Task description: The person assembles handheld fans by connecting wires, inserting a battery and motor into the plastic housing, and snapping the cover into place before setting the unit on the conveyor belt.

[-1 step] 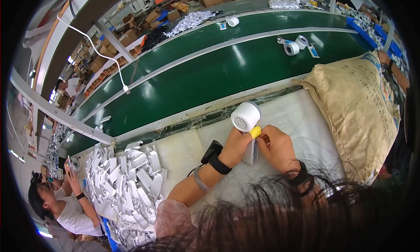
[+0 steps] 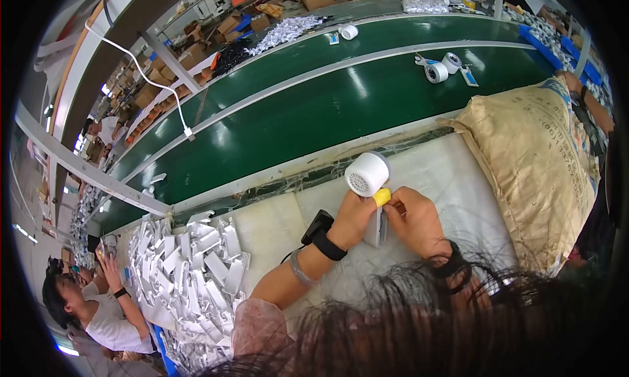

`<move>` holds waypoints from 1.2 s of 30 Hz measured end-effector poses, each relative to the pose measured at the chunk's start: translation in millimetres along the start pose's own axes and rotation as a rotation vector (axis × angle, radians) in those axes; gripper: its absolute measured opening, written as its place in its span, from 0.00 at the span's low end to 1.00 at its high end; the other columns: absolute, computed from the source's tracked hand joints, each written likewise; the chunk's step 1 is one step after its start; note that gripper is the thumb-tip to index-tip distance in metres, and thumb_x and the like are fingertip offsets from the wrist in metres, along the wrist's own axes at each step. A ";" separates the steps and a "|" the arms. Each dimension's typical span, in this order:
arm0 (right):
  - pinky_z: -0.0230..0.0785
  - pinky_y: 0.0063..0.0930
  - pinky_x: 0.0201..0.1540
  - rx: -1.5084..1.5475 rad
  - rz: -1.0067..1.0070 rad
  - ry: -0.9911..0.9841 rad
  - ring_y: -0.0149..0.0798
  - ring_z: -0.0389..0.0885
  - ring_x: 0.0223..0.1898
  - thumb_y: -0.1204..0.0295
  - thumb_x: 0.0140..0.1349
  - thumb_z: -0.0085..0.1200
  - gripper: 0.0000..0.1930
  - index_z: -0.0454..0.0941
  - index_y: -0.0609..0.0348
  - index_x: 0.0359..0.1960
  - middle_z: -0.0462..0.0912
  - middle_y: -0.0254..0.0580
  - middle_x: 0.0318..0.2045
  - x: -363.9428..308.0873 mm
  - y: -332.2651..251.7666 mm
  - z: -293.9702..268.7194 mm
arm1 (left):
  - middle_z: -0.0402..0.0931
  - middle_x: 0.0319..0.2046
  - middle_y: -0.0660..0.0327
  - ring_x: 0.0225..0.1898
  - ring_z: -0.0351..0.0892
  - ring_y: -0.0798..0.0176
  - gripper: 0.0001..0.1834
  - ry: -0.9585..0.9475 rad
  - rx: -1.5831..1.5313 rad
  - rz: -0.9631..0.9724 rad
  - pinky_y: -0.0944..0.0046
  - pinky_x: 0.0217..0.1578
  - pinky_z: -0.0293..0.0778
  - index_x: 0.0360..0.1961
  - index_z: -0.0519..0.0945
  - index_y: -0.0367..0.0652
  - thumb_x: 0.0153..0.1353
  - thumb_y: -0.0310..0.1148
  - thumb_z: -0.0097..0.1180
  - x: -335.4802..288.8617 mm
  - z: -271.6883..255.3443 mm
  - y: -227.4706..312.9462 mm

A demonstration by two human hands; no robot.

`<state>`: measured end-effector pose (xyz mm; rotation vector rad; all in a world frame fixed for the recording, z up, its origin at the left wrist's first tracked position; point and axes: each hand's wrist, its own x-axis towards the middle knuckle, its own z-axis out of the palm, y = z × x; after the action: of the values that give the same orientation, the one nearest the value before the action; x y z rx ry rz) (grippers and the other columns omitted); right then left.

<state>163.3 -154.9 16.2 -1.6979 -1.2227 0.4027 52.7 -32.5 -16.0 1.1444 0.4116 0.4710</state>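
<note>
Nothing is visibly changing since the earlier picture. The left hand point(image 2: 354, 218) is still gripping the small white fan point(image 2: 368, 180) over the bench point(image 2: 275, 226); the right hand's point(image 2: 419, 221) fingers point(image 2: 393, 208) are pinching its yellow part point(image 2: 382, 196). Farther, the green conveyor point(image 2: 314, 115) is carrying tape rolls point(image 2: 442, 68).

Left hand point(image 2: 354, 218): reaching up from the lower edge on a bare forearm, fingers curling shut in a grip, a black band sitting on the wrist. Right hand point(image 2: 419, 221): lying just beside the left, fingers bending inward and pinching, thumb pointing toward the left hand, a dark band circling its wrist.
</note>
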 end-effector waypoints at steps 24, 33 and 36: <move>0.71 0.20 0.30 0.373 0.184 -0.127 0.26 0.79 0.27 0.78 0.62 0.55 0.03 0.77 0.67 0.34 0.82 0.39 0.27 5.2 7.2 -5.5 | 0.75 0.42 0.64 0.43 0.75 0.69 0.23 -0.003 -0.140 -0.025 0.67 0.44 0.71 0.56 0.70 0.36 0.62 0.34 0.56 -0.4 3.9 5.1; 0.72 0.19 0.35 0.496 0.120 0.015 0.26 0.79 0.31 0.78 0.62 0.56 0.04 0.76 0.66 0.36 0.82 0.37 0.31 -0.7 3.6 5.8 | 0.77 0.38 0.61 0.42 0.75 0.69 0.20 0.018 -0.107 0.156 0.68 0.44 0.70 0.54 0.71 0.36 0.62 0.32 0.53 -5.9 7.0 11.9; 0.73 0.20 0.38 0.358 0.064 0.021 0.25 0.79 0.34 0.79 0.62 0.57 0.05 0.75 0.65 0.37 0.81 0.36 0.32 -1.0 -10.0 2.3 | 0.77 0.38 0.61 0.41 0.75 0.69 0.19 0.044 -0.101 0.176 0.67 0.44 0.69 0.53 0.71 0.36 0.62 0.32 0.53 -7.6 6.3 14.3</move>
<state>155.8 -154.3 23.2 -1.4305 -1.0131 0.6032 47.7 -36.7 0.0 1.0787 0.3230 0.6652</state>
